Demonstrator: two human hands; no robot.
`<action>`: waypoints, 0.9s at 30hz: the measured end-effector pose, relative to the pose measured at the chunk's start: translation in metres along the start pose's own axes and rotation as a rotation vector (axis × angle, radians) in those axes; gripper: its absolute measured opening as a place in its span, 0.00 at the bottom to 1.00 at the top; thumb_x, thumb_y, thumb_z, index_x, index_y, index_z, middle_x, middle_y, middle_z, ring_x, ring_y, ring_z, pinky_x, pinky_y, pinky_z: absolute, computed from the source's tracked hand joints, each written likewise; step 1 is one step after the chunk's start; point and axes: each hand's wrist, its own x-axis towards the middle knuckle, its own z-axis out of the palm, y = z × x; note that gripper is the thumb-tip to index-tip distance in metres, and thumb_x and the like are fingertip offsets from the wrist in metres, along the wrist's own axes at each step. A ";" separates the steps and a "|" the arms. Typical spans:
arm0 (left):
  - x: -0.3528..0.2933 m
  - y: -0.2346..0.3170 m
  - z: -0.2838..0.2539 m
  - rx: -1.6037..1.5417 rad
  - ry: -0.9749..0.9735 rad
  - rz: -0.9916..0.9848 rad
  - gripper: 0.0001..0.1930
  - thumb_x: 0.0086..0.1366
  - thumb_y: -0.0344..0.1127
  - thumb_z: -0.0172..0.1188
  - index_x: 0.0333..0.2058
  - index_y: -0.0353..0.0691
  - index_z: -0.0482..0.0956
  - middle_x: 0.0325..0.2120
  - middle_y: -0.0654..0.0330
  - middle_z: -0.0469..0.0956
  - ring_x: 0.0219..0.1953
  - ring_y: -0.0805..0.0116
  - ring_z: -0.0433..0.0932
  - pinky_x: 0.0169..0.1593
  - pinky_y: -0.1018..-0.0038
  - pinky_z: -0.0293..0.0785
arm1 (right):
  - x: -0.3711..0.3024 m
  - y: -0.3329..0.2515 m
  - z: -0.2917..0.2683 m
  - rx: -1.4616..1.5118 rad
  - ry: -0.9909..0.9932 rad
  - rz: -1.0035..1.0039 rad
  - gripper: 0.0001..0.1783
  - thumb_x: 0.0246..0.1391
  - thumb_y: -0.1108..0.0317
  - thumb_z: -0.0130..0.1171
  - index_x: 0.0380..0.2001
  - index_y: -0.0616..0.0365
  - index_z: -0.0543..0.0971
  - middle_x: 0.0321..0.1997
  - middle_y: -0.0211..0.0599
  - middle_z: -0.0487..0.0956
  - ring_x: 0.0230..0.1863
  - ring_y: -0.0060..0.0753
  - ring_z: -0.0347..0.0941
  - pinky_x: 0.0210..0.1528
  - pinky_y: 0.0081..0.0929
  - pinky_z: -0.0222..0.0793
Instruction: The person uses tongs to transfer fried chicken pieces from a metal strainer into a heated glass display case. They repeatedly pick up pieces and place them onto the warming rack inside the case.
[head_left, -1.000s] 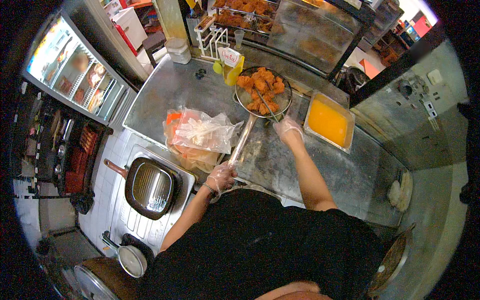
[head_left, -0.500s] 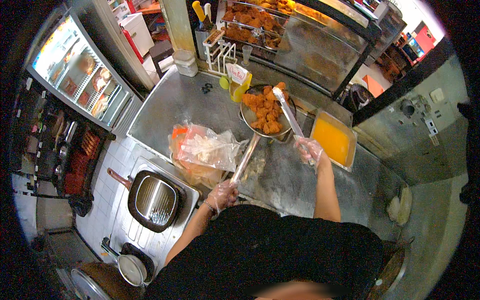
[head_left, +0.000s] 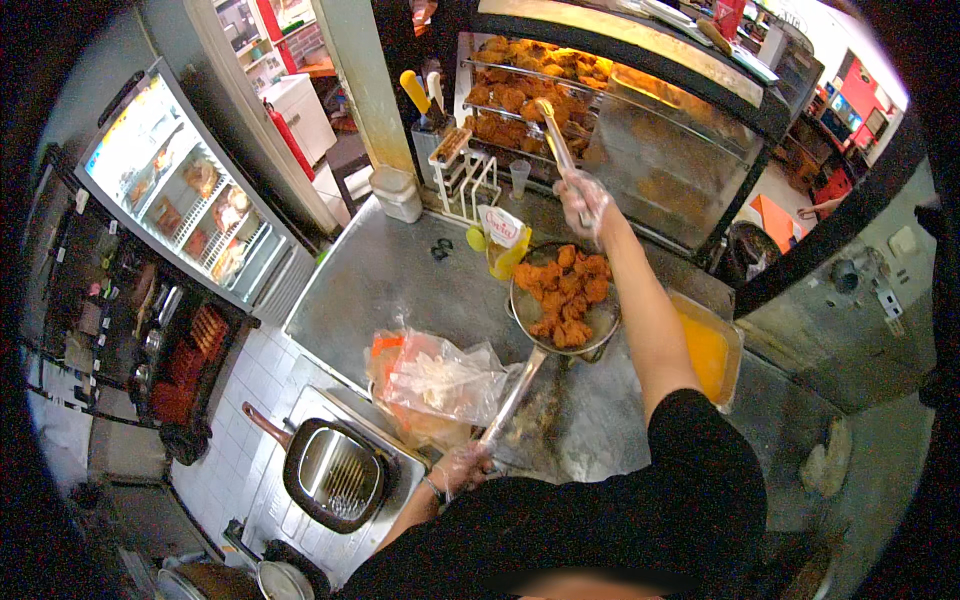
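My left hand (head_left: 460, 470), in a clear plastic glove, is wrapped round the metal handle of a round strainer (head_left: 515, 402). Its basket rests on the steel counter, heaped with orange-brown fried chicken pieces (head_left: 563, 290). Stretched out past the strainer, my right hand (head_left: 584, 205), gloved too, grips metal tongs (head_left: 558, 145). The tong tips are in front of the glass display case (head_left: 660, 165), where more fried chicken (head_left: 505, 97) lies on racks. Whether the tips pinch anything is too small to tell.
Left of the strainer handle lie crumpled plastic bags (head_left: 440, 385). A yellow carton (head_left: 503, 250) stands behind the basket. My right arm partly covers a tray of orange-yellow liquid (head_left: 712, 350). A square pan (head_left: 333, 475) sits on the stove, lower left; a lit fridge (head_left: 185, 190) stands beyond.
My right hand has lifted the tongs from the chicken in the strainer and reached forward to the display case. The view has shifted; my left hand still grips the strainer handle.
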 end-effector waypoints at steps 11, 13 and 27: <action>0.010 -0.010 -0.005 -0.037 0.051 -0.078 0.21 0.71 0.55 0.51 0.51 0.46 0.72 0.27 0.68 0.76 0.20 0.79 0.71 0.22 0.80 0.67 | 0.122 -0.050 0.034 0.215 -0.165 -0.021 0.23 0.62 0.47 0.56 0.37 0.59 0.75 0.13 0.20 0.69 0.10 0.11 0.60 0.10 0.15 0.49; 0.011 -0.012 -0.010 0.090 0.030 0.029 0.22 0.71 0.55 0.50 0.51 0.45 0.72 0.27 0.68 0.76 0.20 0.78 0.71 0.23 0.81 0.68 | 0.092 -0.023 0.040 0.168 -0.073 -0.282 0.23 0.65 0.46 0.52 0.38 0.59 0.74 0.13 0.16 0.67 0.09 0.09 0.58 0.10 0.13 0.49; 0.008 -0.022 0.012 -0.123 -0.093 0.111 0.13 0.71 0.48 0.53 0.42 0.46 0.68 0.23 0.68 0.70 0.16 0.78 0.66 0.17 0.79 0.63 | -0.293 0.176 -0.088 -0.937 0.724 0.092 0.26 0.58 0.40 0.55 0.32 0.54 0.77 0.10 0.26 0.65 0.09 0.22 0.60 0.13 0.23 0.56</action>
